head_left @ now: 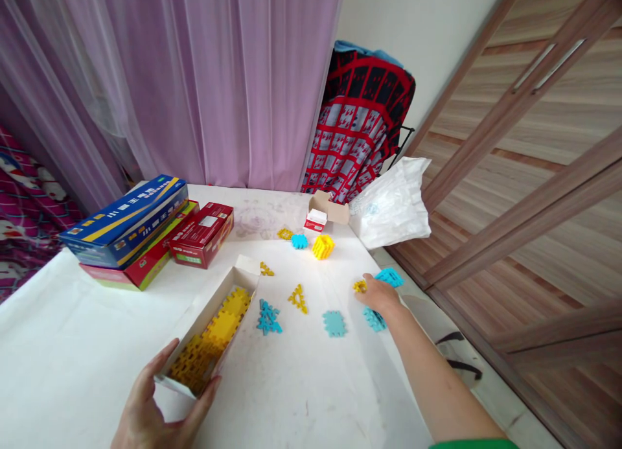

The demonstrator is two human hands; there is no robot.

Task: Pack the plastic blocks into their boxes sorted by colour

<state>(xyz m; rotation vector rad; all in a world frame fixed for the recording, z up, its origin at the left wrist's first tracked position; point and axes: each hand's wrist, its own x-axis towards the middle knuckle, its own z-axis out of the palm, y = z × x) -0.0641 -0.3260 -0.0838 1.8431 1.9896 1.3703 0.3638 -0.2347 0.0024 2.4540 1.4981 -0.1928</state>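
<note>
My left hand (162,403) grips the near end of a long white box (232,274), its thumb and fingers on opposite sides. Yellow toothed building pieces (224,324) fill much of that open box. Over at the table's right side, my right hand (379,295) closes its fingers on a small yellow building piece (359,286). Blue pieces (389,277) lie just beyond that hand, and more blue pieces (374,319) lie just below it. A flat light-blue square piece (334,323), a yellow triangular piece (298,299) and blue triangular pieces (269,317) rest between the hands.
A yellow cube (322,247), a blue piece (299,241) and a small open box (318,219) stand farther back. Blue (126,222) and red boxes (203,234) sit at the left. A white plastic bag (393,203) hangs over the right edge, near a wooden wardrobe (534,177).
</note>
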